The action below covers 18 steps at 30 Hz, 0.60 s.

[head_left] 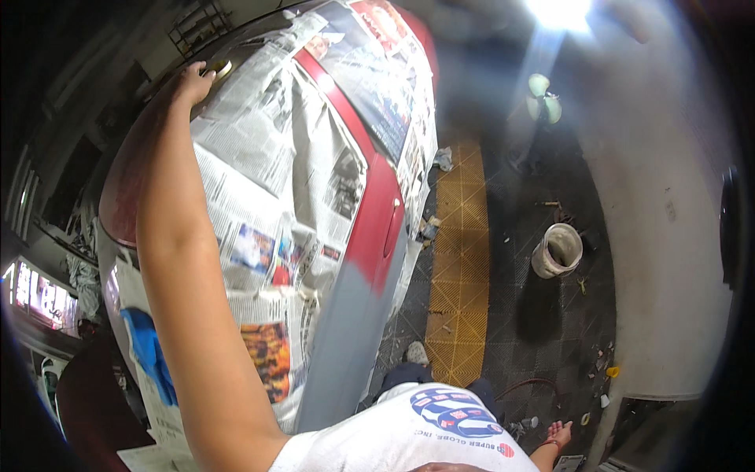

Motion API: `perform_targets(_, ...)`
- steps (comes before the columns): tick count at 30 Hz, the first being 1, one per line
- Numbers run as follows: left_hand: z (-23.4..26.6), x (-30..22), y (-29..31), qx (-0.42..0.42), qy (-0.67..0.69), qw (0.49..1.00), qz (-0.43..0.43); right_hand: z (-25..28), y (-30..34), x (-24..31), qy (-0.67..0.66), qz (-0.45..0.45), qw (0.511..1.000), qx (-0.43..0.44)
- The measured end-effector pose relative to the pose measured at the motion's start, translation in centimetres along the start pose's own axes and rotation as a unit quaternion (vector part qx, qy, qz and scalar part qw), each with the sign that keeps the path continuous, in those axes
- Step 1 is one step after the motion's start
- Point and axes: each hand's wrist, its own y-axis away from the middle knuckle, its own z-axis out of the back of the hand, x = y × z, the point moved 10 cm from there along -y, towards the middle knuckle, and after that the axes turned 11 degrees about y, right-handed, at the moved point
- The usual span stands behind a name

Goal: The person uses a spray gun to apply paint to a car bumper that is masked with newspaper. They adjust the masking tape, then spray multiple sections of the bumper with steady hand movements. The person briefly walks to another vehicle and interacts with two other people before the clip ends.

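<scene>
Left hand grips a tape roll at its fingertips, right hand loosely spread.

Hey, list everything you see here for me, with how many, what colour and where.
Car: one, dark red with a grey section, left and centre
Newspaper: several printed sheets, over the car
Roll, perhaps tape: one, cream, at the left hand
Blue item, kind unclear: one, blue, lower left
Rack: one, dark, top left
Lamp: one, glaring white, top right
Fan: one, pale green blades, upper right
Bucket: one, off-white, floor at right
Floor tiles: many, black and yellow, right of the car
Wall: one, whitish, far right
Shirt: one, white, bottom
Left hand: one, bare, upper left
Right hand: one, bare, lower right
</scene>
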Motion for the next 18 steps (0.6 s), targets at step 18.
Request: perform_targets(18,-4.6,-26.4,35.1,0.182,0.298,0.848,-0.399,-37.3,52.6,22.9,0.255,0.776,0.527,0.233)
